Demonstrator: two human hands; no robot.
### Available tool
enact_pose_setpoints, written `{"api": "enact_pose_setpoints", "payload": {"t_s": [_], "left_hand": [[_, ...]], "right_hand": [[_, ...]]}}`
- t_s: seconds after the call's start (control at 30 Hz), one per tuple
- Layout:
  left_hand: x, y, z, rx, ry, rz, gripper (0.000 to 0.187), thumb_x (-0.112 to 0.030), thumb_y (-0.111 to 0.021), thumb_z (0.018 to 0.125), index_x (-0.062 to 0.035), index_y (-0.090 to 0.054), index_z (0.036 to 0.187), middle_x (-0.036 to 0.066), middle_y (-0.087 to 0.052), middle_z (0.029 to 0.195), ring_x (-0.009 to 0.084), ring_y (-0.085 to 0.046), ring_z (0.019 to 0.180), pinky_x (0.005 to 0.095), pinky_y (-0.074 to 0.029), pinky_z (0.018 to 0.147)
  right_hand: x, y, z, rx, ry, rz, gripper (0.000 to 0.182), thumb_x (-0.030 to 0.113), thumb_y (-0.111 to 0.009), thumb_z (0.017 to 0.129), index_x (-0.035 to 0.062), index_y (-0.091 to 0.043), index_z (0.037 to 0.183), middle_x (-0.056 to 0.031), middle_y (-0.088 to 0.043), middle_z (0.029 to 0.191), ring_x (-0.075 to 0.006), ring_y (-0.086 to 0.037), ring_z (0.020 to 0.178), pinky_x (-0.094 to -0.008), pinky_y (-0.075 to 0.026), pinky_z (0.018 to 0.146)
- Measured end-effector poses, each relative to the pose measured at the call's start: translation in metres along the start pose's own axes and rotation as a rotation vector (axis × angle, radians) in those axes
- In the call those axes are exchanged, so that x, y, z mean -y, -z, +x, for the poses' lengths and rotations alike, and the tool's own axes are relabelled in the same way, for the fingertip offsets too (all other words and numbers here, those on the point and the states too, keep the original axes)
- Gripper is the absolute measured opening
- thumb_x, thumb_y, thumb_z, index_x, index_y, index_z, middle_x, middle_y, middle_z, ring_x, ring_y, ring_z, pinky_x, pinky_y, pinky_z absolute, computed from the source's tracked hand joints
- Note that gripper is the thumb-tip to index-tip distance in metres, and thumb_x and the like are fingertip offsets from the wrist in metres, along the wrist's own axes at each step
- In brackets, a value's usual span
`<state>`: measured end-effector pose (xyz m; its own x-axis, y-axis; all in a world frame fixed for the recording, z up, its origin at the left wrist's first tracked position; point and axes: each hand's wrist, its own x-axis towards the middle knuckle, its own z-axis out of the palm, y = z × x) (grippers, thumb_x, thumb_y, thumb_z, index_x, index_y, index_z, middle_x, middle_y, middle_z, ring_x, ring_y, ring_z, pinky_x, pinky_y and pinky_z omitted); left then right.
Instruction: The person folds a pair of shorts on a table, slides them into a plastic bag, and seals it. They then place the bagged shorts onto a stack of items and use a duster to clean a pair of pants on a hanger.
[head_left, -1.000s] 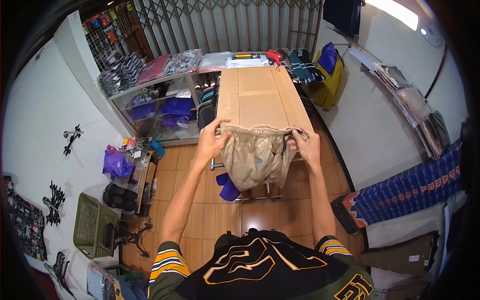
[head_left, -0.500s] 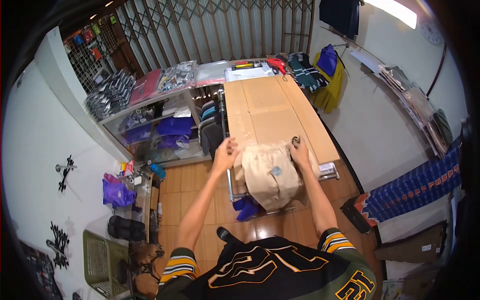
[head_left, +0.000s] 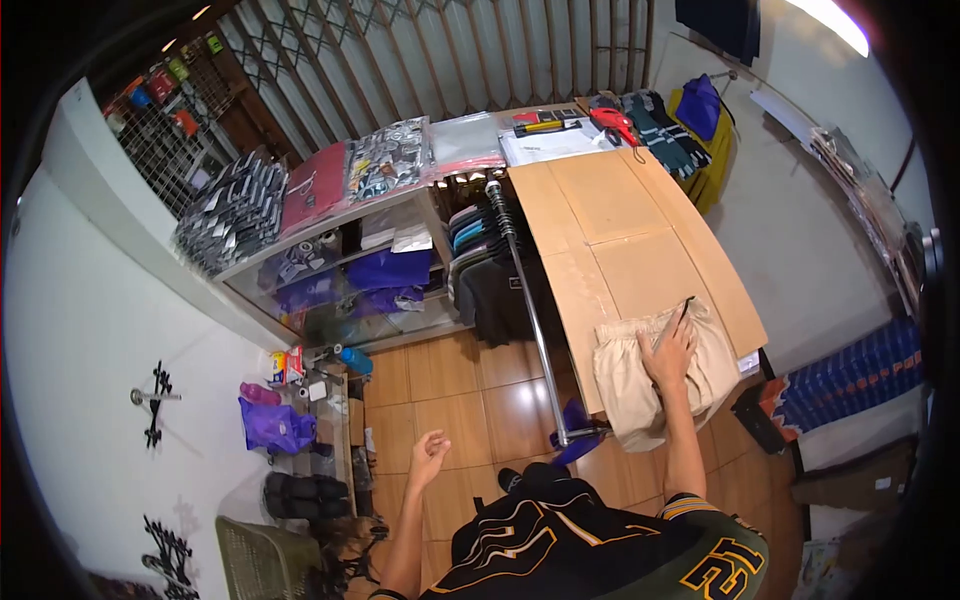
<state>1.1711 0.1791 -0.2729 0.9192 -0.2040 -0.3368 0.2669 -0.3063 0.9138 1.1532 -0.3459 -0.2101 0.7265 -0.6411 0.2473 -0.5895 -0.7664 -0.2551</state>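
A beige garment (head_left: 622, 385) with a gathered waistband lies bunched at the near end of the cardboard-topped table (head_left: 640, 260), partly hanging over its edge. My right hand (head_left: 670, 352) rests on the garment, fingers pointing away from me. Between those fingers a slim dark tool (head_left: 688, 309) sticks up; its kind is too small to tell. My left hand (head_left: 430, 460) is off the table, held over the tiled floor to the left. Its fingers are loosely bent, with nothing visible in them.
A metal clothes rail (head_left: 530, 310) with hanging dark shirts (head_left: 490, 290) runs along the table's left side. Behind stand a glass display case (head_left: 330, 265), a red tool (head_left: 613, 125) and gloves (head_left: 665, 135). A low shelf (head_left: 335, 420) holds a blue bottle (head_left: 355, 360).
My left hand has moved away from the garment, down and to the left. My right hand now lies on the garment with the dark tool. The view has turned left.
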Motion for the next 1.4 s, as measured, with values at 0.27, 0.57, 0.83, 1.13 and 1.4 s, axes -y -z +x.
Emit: {"api": "enact_pose_setpoints", "payload": {"t_s": [0.27, 0.57, 0.83, 1.13, 1.4], "left_hand": [[-0.021, -0.013, 0.093, 0.144, -0.102, -0.046, 0.039, -0.015, -0.069, 0.094, 0.0036, -0.056, 0.127, 0.013, -0.067, 0.111, 0.0162, -0.064, 0.102, 0.0264, -0.05, 0.088], [-0.153, -0.08, 0.228, 0.527, -0.292, 0.033, 0.038, -0.015, -0.067, 0.095, -0.0011, -0.056, 0.128, 0.011, -0.068, 0.114, 0.0152, -0.063, 0.105, 0.0294, -0.051, 0.092], [-0.258, -0.15, 0.313, 0.721, -0.455, 0.143, 0.033, -0.01, -0.066, 0.094, 0.0022, -0.059, 0.124, 0.012, -0.069, 0.11, 0.0165, -0.065, 0.103, 0.0289, -0.052, 0.086], [-0.307, -0.282, 0.357, 0.728, -0.851, 0.342, 0.042, -0.025, -0.075, 0.085, 0.0031, -0.063, 0.114, 0.021, -0.067, 0.109, 0.0358, -0.065, 0.102, 0.041, -0.051, 0.09], [-0.302, -0.344, 0.379, 0.741, -1.077, 0.606, 0.034, -0.027, -0.076, 0.083, -0.0022, -0.058, 0.098, 0.019, -0.057, 0.099, 0.038, -0.053, 0.1, 0.0489, -0.043, 0.087]], "right_hand": [[0.027, -0.009, 0.033, 0.04, -0.084, -0.016, 0.098, 0.058, -0.059, 0.088, -0.0066, -0.022, 0.152, -0.0336, -0.025, 0.155, -0.0432, -0.022, 0.146, -0.0585, -0.016, 0.117], [0.068, -0.037, 0.092, -0.005, -0.133, 0.024, 0.102, 0.059, -0.06, 0.086, -0.0061, -0.02, 0.153, -0.0324, -0.024, 0.156, -0.0427, -0.023, 0.146, -0.0578, -0.015, 0.118], [0.106, -0.062, 0.147, -0.022, -0.153, 0.066, 0.105, 0.061, -0.063, 0.084, -0.0039, -0.02, 0.153, -0.0307, -0.028, 0.155, -0.0415, -0.025, 0.146, -0.0568, -0.015, 0.118], [0.118, -0.017, 0.1, -0.527, -0.362, 0.399, 0.066, 0.023, -0.078, 0.081, -0.0035, -0.05, 0.134, -0.025, -0.056, 0.133, -0.0395, -0.049, 0.127, -0.0468, -0.035, 0.11], [0.123, -0.017, 0.013, -0.644, -0.757, 0.094, 0.047, 0.013, -0.071, 0.083, -0.0039, -0.057, 0.124, -0.0248, -0.057, 0.132, -0.0403, -0.048, 0.128, -0.0474, -0.034, 0.111]]}}
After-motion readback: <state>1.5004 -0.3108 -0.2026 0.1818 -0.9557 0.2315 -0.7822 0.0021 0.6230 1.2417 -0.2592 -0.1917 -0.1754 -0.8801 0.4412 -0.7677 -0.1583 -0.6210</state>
